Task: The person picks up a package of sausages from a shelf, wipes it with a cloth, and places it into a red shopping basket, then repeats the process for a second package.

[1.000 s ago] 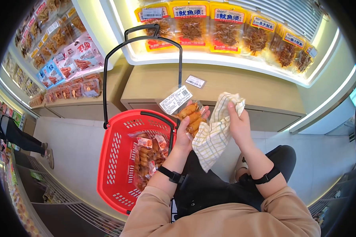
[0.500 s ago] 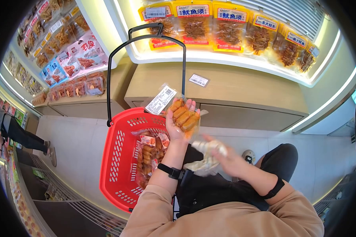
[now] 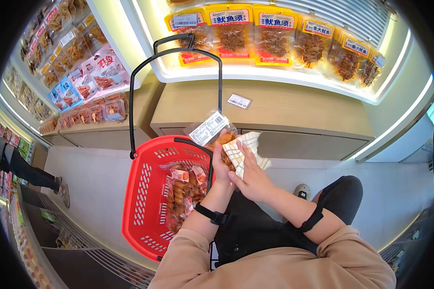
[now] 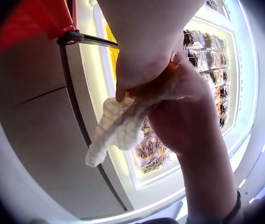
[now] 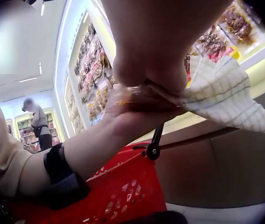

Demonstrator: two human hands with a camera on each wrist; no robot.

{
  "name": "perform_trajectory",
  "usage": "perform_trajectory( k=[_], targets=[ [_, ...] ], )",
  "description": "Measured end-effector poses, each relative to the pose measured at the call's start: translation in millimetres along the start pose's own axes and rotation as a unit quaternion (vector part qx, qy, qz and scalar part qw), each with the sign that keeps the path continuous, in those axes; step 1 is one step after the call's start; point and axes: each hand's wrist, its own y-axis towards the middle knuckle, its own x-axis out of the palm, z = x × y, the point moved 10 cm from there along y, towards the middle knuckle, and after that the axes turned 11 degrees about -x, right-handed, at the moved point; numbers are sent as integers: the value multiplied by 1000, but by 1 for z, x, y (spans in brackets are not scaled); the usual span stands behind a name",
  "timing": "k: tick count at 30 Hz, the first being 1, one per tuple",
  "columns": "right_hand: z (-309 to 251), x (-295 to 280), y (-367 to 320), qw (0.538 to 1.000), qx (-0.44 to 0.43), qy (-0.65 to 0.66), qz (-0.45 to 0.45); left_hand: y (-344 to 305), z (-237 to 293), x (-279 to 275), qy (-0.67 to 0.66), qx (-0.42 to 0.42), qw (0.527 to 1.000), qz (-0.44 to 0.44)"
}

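My left hand holds a clear packet of orange-brown food pieces, its thumb along the near side. A white barcode label shows at the packet's far end. Over the packet lies a white checked cloth, pressed down by my right hand with its fingers straight. Part of the packet is hidden under cloth and hand. In the right wrist view the cloth hangs out past the fingers; the left wrist view shows the amber packet between both hands.
Left of my hands stands a red basket with several similar packs inside and a raised black handle. Ahead is a wooden ledge bearing a price tag, below a lit shelf of yellow squid packs. Another person's leg is at far left.
The right hand swung the cloth down away from the packet, then brought it back up onto it. The left hand kept the packet, which lay uncovered on its palm half a second ago.
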Motion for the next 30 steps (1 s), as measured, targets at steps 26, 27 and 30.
perform_trajectory(
  k=[26,27,30],
  targets=[
    [45,-186,-80,642,44,536,547,6,-1,-7,-80,-39,996,19],
    [45,-192,-82,629,49,532,564,6,-1,2,-78,-60,995,16],
    [54,-160,-73,729,119,482,471,8,-11,1,19,-118,993,16]
  ],
)
